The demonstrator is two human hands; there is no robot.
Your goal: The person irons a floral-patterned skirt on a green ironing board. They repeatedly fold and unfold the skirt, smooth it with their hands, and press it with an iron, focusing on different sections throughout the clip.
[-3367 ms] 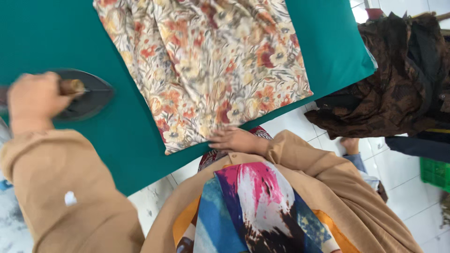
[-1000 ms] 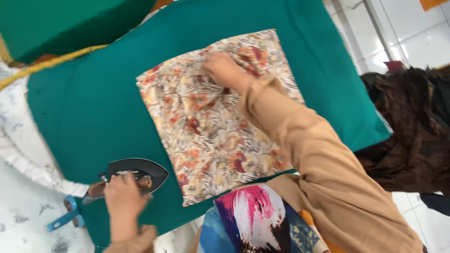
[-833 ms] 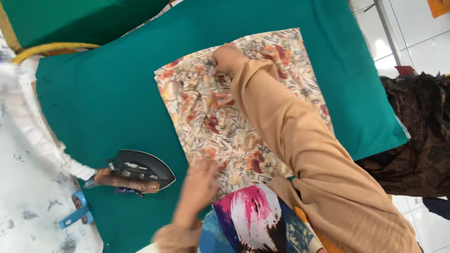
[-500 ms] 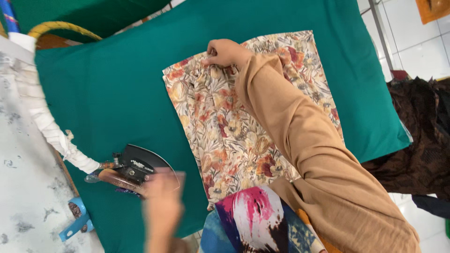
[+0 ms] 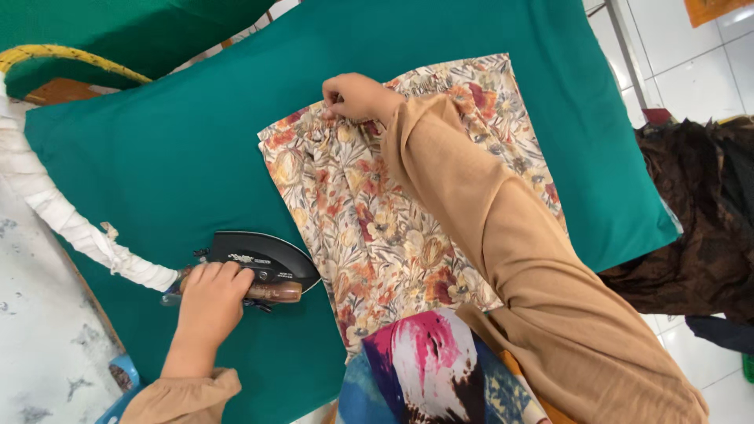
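Two hands: left [image 5: 210, 302] on black iron [image 5: 263, 263], right [image 5: 357, 96] on floral cloth [image 5: 393, 228].

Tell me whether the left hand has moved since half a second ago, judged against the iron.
Yes. The left hand was off the iron, nearer the floral cloth; it has gone back toward the iron and now grips its handle.
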